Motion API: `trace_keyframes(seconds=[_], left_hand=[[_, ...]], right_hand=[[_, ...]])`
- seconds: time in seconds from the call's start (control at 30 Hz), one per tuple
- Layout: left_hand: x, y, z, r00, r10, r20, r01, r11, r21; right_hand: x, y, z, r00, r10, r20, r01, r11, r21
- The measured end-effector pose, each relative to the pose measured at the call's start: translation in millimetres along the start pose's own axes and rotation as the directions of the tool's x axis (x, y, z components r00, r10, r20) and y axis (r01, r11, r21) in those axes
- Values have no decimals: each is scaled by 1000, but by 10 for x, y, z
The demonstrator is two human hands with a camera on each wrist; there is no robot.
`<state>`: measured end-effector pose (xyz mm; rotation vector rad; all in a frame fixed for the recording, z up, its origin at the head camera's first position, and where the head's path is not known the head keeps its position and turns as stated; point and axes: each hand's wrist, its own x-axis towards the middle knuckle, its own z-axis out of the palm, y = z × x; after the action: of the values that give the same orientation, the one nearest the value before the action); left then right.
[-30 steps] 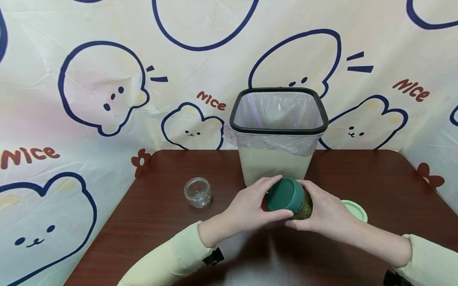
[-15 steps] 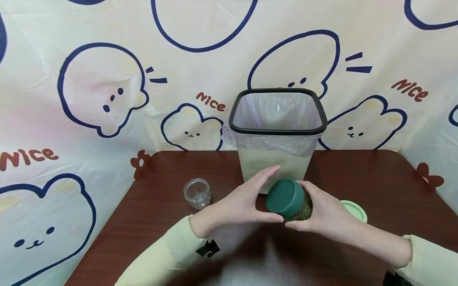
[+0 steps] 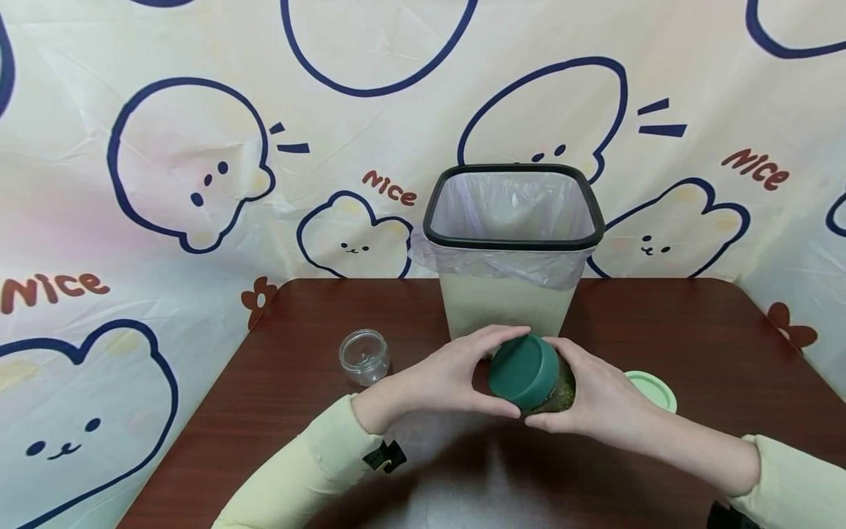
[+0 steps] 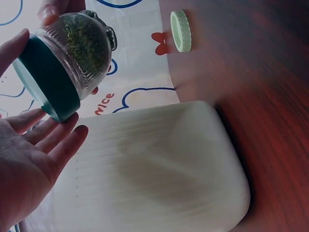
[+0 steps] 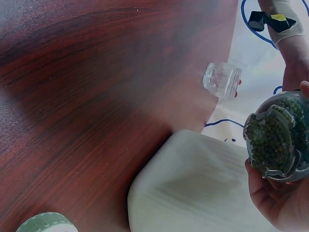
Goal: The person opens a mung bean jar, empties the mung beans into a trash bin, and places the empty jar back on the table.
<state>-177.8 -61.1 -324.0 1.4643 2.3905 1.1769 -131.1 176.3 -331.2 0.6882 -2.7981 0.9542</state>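
Observation:
The right hand grips a clear jar of small green grains, held tilted above the table with its dark green lid toward the left hand. Around that lid the left hand curves, thumb at the lower edge and fingers at the upper edge. In the left wrist view the left hand's fingertips touch the lid's rim. Seen from the right wrist, the jar's base shows green grains behind the clear wall.
A bin with a black rim and a plastic liner stands behind the hands. An open clear jar sits on the table at the left. A light green lid lies by the right forearm.
The left hand let its fingers spread away from the dark green lid, then brought them back around it. The jar has shifted slightly down and left in the right hand's grip.

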Motion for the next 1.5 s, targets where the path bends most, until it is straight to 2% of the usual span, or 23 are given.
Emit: trace_keyframes(seconds=[0.37,0.77,1.03,1.27,1.4,1.5], left_hand=[[4,-1,36,996,-26,-81,30,999,39],[-15,28,45,987,-103,-126,110,993,45],[-81,23,-2,970,-121,-211,123,992,-5],[-212,-80,-3,946,-159,-283,158,987,-28],[-306,-164,7,936,-231,-265,217,973,-82],[-366,-234,19,939,-268,-214,263,963,-52]], right_hand=[[7,-6,-2,1000,-3,-20,3,1000,-2],[4,4,8,1000,9,-28,-9,1000,-1],[1,27,8,999,25,-27,-25,1000,0],[-18,58,-28,997,69,-45,-69,998,5],[-28,81,-44,995,80,-56,-80,997,0],[-39,91,-52,995,84,-58,-84,996,4]])
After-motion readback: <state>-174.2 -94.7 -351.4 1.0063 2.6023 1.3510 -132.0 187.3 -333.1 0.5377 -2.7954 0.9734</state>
